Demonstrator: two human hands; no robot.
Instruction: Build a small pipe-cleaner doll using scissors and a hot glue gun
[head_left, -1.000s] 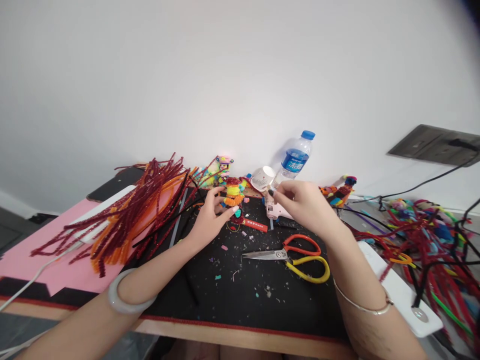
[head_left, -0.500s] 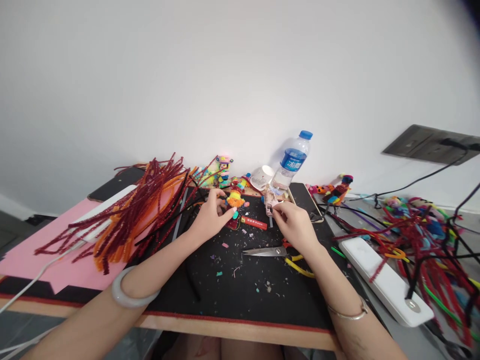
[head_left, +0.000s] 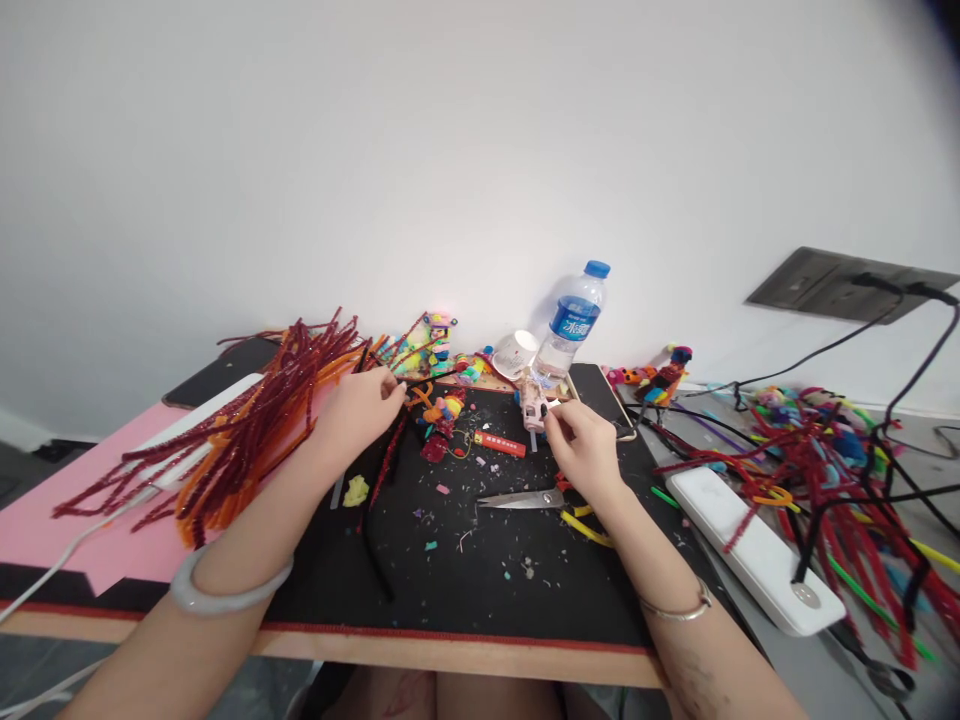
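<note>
Fingers of the left hand (head_left: 367, 400) have left the small fuzzy figure in orange, yellow, blue and dark red (head_left: 442, 412), which they were touching half a second ago; they are now bunched at a thin black fuzzy stem (head_left: 427, 380), though whether they grip it I cannot tell. The figure lies on the black mat (head_left: 465, 590), just left of a red printed stick (head_left: 499, 444). A crumpled pale-yellow lump (head_left: 356, 491) has come into view beside the left forearm. The right hand (head_left: 586, 445) stays beside the pink glue gun (head_left: 532, 410), fingers curled at its side; I cannot tell whether they hold it. Its wrist still covers part of the scissors with orange and yellow handles (head_left: 521, 499).

Coloured scraps litter the mat, whose red-stitched edge runs along the pale wooden bench (head_left: 450, 657). Dark-red and orange glittery stems (head_left: 262, 430) heap over pink paper (head_left: 45, 500) at left. Behind, a blue-capped clear plastic bottle (head_left: 574, 325) and a white paper cup (head_left: 516, 352) stand near a plain white wall (head_left: 375, 150) bearing a grey socket plate (head_left: 825, 288).
</note>
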